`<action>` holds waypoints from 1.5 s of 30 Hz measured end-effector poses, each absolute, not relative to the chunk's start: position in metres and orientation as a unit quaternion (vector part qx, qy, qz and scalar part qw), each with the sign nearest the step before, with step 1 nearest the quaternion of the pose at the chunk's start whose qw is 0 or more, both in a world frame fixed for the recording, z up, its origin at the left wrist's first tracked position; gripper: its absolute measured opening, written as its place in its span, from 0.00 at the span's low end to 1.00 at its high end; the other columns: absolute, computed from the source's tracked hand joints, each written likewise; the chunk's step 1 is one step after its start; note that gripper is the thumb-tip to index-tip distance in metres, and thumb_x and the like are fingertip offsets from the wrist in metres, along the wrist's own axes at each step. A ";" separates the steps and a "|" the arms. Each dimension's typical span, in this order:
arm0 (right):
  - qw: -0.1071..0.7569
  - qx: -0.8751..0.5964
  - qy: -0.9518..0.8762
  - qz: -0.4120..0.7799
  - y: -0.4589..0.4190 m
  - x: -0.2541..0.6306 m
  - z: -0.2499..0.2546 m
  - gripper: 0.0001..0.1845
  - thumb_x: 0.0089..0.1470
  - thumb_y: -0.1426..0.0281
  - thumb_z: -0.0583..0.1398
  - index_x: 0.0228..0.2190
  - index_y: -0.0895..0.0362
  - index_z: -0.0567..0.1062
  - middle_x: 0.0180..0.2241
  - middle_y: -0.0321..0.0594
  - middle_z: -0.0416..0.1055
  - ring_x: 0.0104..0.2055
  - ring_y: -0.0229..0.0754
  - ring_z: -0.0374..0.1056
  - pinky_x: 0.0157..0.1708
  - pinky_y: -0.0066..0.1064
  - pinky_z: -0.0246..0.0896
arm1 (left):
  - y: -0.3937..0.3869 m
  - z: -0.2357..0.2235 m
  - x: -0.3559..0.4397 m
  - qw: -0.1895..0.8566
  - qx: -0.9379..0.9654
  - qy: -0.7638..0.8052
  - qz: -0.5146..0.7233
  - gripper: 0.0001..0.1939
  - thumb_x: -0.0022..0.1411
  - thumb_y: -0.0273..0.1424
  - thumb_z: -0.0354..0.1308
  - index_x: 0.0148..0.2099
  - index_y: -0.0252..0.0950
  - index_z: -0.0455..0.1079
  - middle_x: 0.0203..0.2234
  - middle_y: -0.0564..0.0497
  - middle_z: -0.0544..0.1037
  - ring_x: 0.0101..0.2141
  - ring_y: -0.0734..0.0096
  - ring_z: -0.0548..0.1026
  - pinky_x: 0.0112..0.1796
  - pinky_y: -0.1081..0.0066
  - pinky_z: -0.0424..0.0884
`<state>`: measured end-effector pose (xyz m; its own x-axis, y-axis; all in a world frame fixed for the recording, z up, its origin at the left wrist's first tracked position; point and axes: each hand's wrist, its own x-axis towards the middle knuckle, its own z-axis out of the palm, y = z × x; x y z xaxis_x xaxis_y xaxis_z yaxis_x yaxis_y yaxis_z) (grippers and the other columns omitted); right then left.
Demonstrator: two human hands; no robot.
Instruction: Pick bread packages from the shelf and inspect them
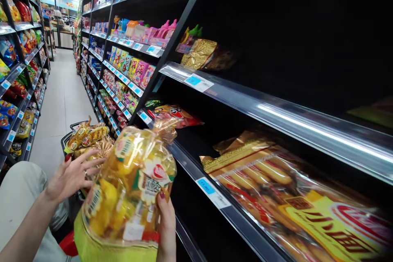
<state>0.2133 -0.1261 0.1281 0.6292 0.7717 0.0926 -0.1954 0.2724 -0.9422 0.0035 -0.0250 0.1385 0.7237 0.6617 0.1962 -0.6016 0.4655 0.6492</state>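
My right hand [166,223] grips a bag of packaged bread [135,184] by its side, the thumb pressed on the clear wrapper. The bag is see-through with a gathered golden top and a yellow-green lower part; small yellow packs show inside. My left hand [75,174] is open, fingers spread, just left of the bag; whether its fingertips touch the wrapper I cannot tell. Behind both hands stands a black shopping basket [65,139] with several golden and yellow bread packages [96,137] in it, partly hidden by the left hand and the bag.
At the right, a dark shelf holds a large pack of long bread rolls [270,196], and a red snack bag [176,115] lies farther along it. A clear price rail [245,98] juts out above. My bent knee [24,188] is at the lower left. The tiled aisle [57,90] runs between stocked shelves.
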 end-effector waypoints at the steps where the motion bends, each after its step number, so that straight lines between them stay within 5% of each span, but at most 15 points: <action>1: 0.745 -0.507 -0.266 0.342 -0.127 0.213 0.128 0.26 0.54 0.53 0.60 0.50 0.53 0.67 0.46 0.44 0.73 0.46 0.51 0.72 0.40 0.39 0.69 | -0.027 0.138 0.005 0.855 0.361 0.041 0.370 0.42 0.57 0.54 0.56 0.65 0.33 0.57 0.61 0.37 0.64 0.61 0.43 0.58 0.56 0.52 0.61; 5: 0.720 -0.545 -0.259 0.343 -0.127 0.213 0.127 0.28 0.44 0.53 0.66 0.44 0.52 0.68 0.44 0.41 0.74 0.45 0.51 0.72 0.40 0.36 0.69 | -0.031 0.129 0.009 0.840 0.372 0.078 0.389 0.46 0.54 0.51 0.60 0.68 0.35 0.52 0.63 0.41 0.62 0.64 0.47 0.54 0.62 0.56 0.50; 13: 0.685 -0.565 -0.283 0.362 -0.127 0.211 0.130 0.29 0.44 0.51 0.66 0.44 0.53 0.67 0.45 0.44 0.72 0.42 0.49 0.71 0.33 0.33 0.69 | -0.033 0.139 0.018 0.821 0.390 0.209 0.361 0.49 0.47 0.26 0.70 0.68 0.38 0.49 0.56 0.40 0.71 0.55 0.45 0.69 0.51 0.58 0.70; 25: 0.729 -0.492 -0.261 0.398 -0.136 0.198 0.149 0.34 0.46 0.53 0.65 0.53 0.49 0.65 0.51 0.39 0.71 0.55 0.53 0.65 0.42 0.34 0.66 | -0.038 0.146 0.018 0.803 0.397 0.191 0.401 0.44 0.48 0.28 0.69 0.65 0.39 0.56 0.51 0.43 0.76 0.51 0.46 0.73 0.50 0.58 0.71; 45: 0.718 -0.512 -0.271 0.387 -0.137 0.202 0.149 0.37 0.46 0.53 0.64 0.55 0.50 0.63 0.56 0.42 0.67 0.56 0.56 0.64 0.45 0.40 0.67 | -0.042 0.152 0.021 0.797 0.404 0.203 0.400 0.47 0.45 0.26 0.71 0.65 0.39 0.55 0.52 0.42 0.76 0.53 0.41 0.71 0.48 0.56 0.73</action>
<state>0.2016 -0.1369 0.1490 0.5537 0.8327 -0.0073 -0.2779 0.1765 -0.9442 0.0206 -0.0418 0.1525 0.5973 0.8020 -0.0013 -0.4740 0.3542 0.8062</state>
